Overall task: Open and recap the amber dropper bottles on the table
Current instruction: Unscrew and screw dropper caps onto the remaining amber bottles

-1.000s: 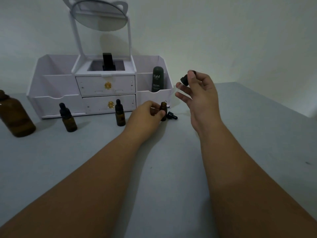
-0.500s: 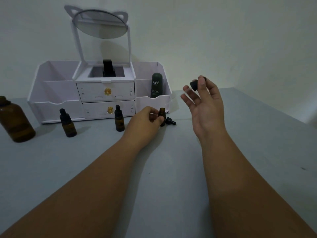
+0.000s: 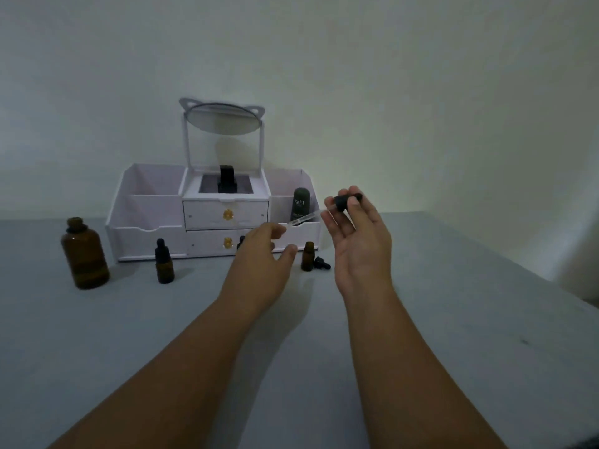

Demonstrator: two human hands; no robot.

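One small amber bottle stands uncapped just right of the left hand, whose fingers are loosely spread and empty. The right hand pinches a dropper cap above it, pipette pointing left. Recapping is judged pending. Count: three small dropper bottles, two capped, one left and one half-hidden; one large uncapped amber bottle far left; a loose cap on the table.

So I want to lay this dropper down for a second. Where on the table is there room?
Bare table right of the open bottle and loose cap; also the near stretch between your forearms. Crowded along the organizer front, where the bottles stand.
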